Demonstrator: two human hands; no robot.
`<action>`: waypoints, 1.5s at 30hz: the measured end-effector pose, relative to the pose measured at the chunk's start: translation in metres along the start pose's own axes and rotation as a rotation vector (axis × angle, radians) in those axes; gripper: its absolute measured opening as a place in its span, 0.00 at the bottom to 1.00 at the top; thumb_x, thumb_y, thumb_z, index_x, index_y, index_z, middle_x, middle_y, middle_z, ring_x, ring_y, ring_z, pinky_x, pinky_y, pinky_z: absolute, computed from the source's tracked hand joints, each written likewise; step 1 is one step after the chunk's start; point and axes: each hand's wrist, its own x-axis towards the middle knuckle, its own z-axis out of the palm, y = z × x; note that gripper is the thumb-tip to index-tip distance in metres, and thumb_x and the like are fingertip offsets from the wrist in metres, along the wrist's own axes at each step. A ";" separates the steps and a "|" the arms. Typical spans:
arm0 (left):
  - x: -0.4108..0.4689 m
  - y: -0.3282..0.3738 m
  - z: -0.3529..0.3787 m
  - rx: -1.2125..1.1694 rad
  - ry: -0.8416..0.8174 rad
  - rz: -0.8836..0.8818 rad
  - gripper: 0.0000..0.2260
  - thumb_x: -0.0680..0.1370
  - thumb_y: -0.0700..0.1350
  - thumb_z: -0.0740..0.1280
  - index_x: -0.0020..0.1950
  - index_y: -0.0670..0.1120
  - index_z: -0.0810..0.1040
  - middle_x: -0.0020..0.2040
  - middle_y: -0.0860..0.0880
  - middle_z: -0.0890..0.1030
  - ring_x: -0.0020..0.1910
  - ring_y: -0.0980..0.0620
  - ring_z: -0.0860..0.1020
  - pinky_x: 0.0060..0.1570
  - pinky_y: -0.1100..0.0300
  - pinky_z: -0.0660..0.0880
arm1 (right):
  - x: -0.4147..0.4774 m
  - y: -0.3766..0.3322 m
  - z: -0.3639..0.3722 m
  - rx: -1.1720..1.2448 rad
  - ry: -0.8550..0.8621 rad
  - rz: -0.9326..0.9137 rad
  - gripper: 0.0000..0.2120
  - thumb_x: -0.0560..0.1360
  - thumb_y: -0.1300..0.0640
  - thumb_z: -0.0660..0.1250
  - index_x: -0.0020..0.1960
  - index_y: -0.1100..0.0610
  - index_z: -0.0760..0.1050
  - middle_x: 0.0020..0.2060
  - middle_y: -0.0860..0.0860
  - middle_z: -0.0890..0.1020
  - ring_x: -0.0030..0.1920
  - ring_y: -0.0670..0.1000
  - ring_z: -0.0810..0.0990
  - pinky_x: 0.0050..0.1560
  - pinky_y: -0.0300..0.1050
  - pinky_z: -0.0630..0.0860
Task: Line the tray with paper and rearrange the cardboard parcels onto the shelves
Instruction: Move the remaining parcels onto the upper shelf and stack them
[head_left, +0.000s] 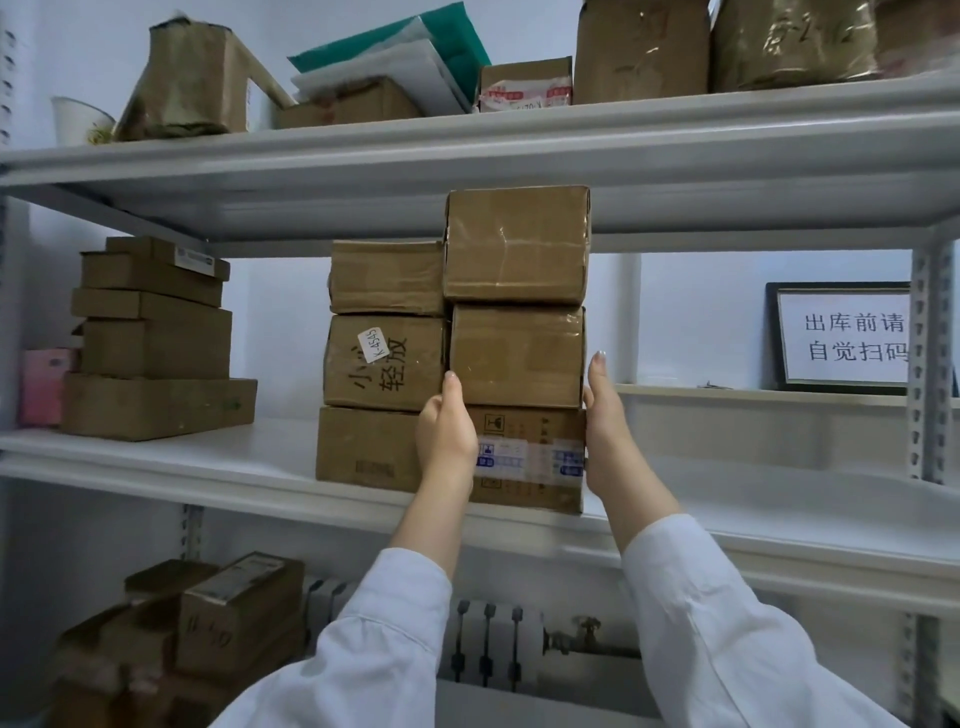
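Observation:
On the middle shelf (249, 457) stand two columns of cardboard parcels. The right column has a bottom parcel with printed tape (530, 462), a middle parcel (517, 356) and a top parcel (517, 244). My left hand (447, 431) presses flat against the left side of this column, and my right hand (605, 431) presses against its right side, both at the seam between bottom and middle parcel. The left column (384, 364) touches it. No tray or paper is in view.
A stack of flat parcels (153, 338) and a pink box (44, 387) stand at the shelf's left. A framed sign (844, 338) leans at the back right. The upper shelf (519, 150) holds parcels and envelopes. More parcels (197, 634) lie below left.

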 end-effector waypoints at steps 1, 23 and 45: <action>-0.002 0.001 -0.001 -0.005 -0.005 -0.003 0.15 0.81 0.56 0.54 0.50 0.47 0.73 0.49 0.51 0.70 0.53 0.50 0.68 0.52 0.58 0.62 | -0.002 0.001 0.001 0.001 0.003 -0.008 0.30 0.79 0.35 0.45 0.64 0.52 0.74 0.54 0.53 0.81 0.47 0.51 0.81 0.48 0.47 0.78; -0.047 -0.052 -0.033 -0.098 0.004 0.039 0.03 0.80 0.45 0.60 0.51 0.47 0.71 0.47 0.52 0.74 0.47 0.53 0.71 0.43 0.63 0.67 | -0.072 0.054 -0.016 -0.067 0.158 -0.082 0.24 0.82 0.43 0.46 0.64 0.56 0.71 0.46 0.45 0.74 0.52 0.47 0.72 0.56 0.43 0.68; -0.160 -0.199 0.081 -0.221 -0.200 -0.409 0.11 0.78 0.39 0.59 0.36 0.46 0.73 0.23 0.55 0.77 0.24 0.58 0.74 0.31 0.64 0.65 | -0.089 0.163 -0.216 -0.351 0.341 0.056 0.08 0.77 0.62 0.64 0.39 0.57 0.76 0.36 0.52 0.79 0.40 0.50 0.78 0.42 0.38 0.74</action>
